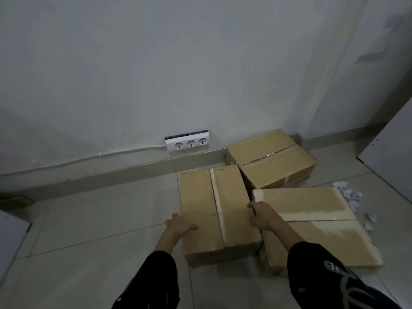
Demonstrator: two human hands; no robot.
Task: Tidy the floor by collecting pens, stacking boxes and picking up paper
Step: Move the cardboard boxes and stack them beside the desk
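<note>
Left hand and right hand clamp opposite sides of the near brown taped cardboard box. Lift level, clear the flat box right of it, before stacking.

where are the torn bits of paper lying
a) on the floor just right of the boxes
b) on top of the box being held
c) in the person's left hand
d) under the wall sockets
a: the white paper scraps lie on the tiled floor past the right edge of the flat right-hand box, while both hands grip the sides of the middle box.
</note>
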